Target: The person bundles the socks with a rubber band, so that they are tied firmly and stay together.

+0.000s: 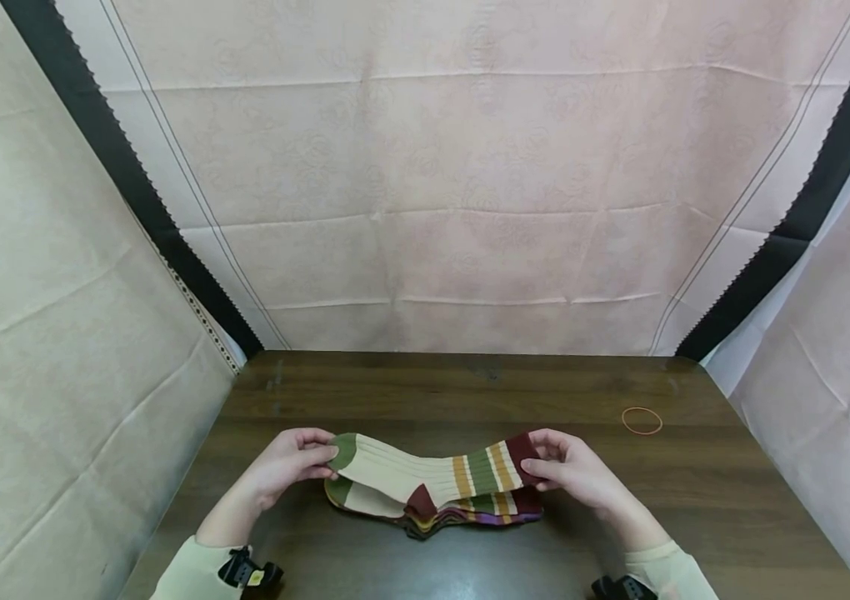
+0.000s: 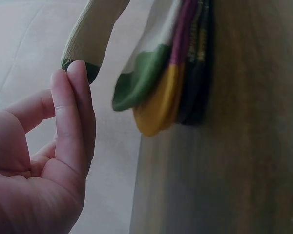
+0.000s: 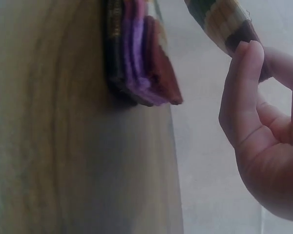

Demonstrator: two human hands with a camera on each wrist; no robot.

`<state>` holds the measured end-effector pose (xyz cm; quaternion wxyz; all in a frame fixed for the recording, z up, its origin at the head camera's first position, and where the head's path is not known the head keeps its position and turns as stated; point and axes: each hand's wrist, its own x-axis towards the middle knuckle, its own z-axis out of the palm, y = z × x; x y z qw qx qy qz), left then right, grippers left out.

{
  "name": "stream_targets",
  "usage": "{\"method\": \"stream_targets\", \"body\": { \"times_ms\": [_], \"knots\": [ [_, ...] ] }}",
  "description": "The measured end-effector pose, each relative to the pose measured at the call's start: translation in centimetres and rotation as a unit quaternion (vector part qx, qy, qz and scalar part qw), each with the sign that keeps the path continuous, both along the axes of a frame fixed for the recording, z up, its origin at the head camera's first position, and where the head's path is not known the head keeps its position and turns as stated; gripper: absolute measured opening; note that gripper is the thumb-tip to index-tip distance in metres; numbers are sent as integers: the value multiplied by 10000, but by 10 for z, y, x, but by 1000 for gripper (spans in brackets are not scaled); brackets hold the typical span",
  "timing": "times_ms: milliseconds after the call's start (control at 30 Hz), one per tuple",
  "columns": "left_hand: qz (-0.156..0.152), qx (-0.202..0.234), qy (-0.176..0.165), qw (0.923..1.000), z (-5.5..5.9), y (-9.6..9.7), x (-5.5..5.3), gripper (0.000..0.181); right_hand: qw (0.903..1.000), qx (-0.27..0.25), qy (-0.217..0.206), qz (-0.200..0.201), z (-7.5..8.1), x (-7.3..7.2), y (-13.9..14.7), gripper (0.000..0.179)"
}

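Observation:
A cream sock (image 1: 410, 472) with green toe, maroon heel and cuff, and green and mustard stripes is held up above a stack of socks (image 1: 481, 518). My left hand (image 1: 292, 465) pinches its green toe between thumb and fingers, also seen in the left wrist view. At the other end, my right hand (image 1: 571, 469) pinches the maroon cuff. Below, the stack lies flat on the table; its top sock matches the raised one. The left wrist view shows green, yellow and dark toes (image 2: 158, 105) layered there; purple and maroon cuffs (image 3: 141, 73) show in the right wrist view.
A thin rubber band (image 1: 642, 421) lies toward the back right of the brown wooden table (image 1: 395, 392). Pale cloth walls (image 1: 470, 208) rise behind the table and along both sides. A small black device (image 1: 248, 570) is strapped to the left wrist, another (image 1: 622, 588) to the right.

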<state>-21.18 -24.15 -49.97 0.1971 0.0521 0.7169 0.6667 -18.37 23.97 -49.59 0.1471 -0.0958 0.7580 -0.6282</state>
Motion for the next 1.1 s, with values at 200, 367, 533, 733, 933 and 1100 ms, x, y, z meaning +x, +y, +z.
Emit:
{"method": "stream_targets", "body": {
  "times_ms": [200, 367, 533, 733, 933, 1100],
  "knots": [
    [4, -89, -79, 9999, -6, -2, 2, 36, 9996, 53, -122, 237, -9, 0, -2, 41],
    [-112, -65, -158, 9998, -12, -4, 3, 35, 9991, 217, -174, 332, -17, 0, -2, 41],
    [-164, -90, -234, 9996, -16, -5, 5, 32, 9984, 286, -169, 459, -22, 0, -3, 43],
    [-217, -107, -268, 9993, -15, -8, 5, 31, 9974, 527, -153, 474, -23, 1, -3, 45],
    [-415, -342, -201, 9984, -18, -7, 7, 30, 9936, 1081, 56, 319, -22, 2, -3, 53],
    [-558, -627, -105, 9964, -16, -7, 6, 36, 9768, 2091, 462, 108, -18, 1, -4, 67]
  ]
}}
